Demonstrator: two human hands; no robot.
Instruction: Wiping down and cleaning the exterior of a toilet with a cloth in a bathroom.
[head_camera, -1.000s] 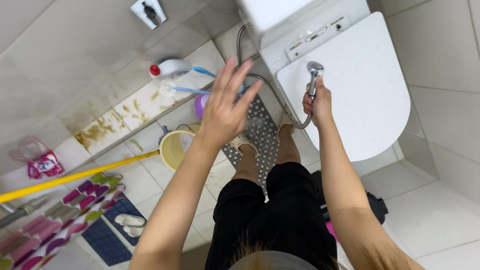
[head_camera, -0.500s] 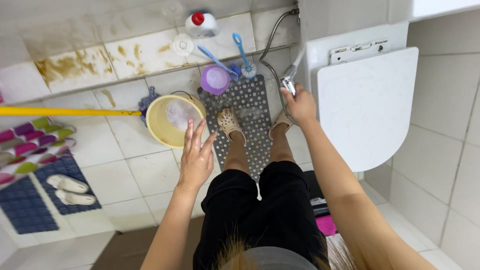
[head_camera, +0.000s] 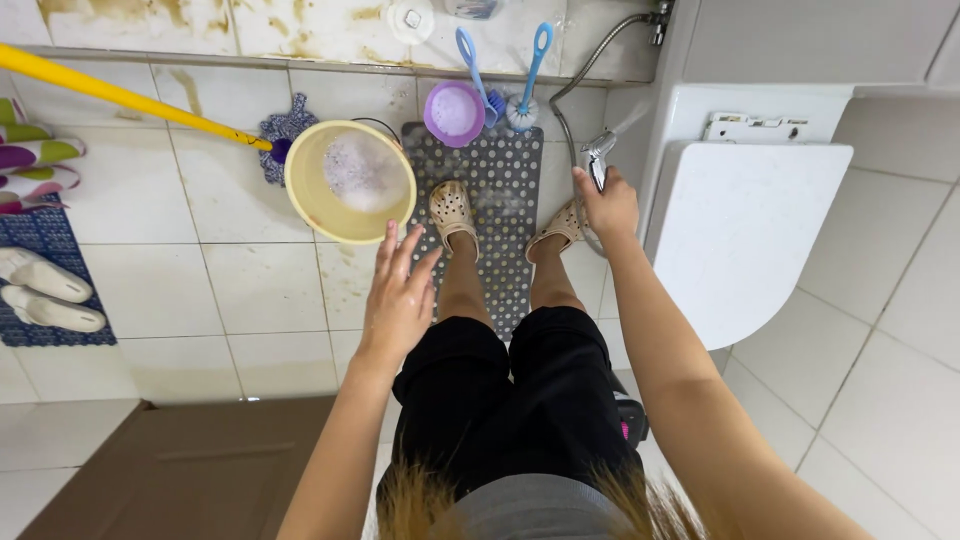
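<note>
I see my right hand (head_camera: 606, 203) with its fingers curled tight around the handle of a metal spray nozzle (head_camera: 598, 153), whose grey flexible hose (head_camera: 566, 110) loops up toward twelve o'clock to a wall fitting. The nozzle points toward nine o'clock, and a faint mist hangs over the grey rubber mat with pale dots (head_camera: 495, 205). My left hand (head_camera: 400, 296) is flat and empty, fingers spread wide and straight, hovering above the tiled floor just beside my left knee. At eleven o'clock from that hand sits a round yellow plastic basin (head_camera: 312, 205) with soapy water inside, resting on the floor at the mat's left edge. My feet in beige perforated clogs (head_camera: 452, 211) stand on the mat. At twelve o'clock from the mat stands a small purple plastic pot (head_camera: 453, 113), with two blue-handled brushes (head_camera: 526, 72) just beside it. A long yellow pole (head_camera: 120, 95) runs from ten o'clock to the basin's rim. At three o'clock from my right hand is a white closed toilet lid (head_camera: 750, 240).
</note>
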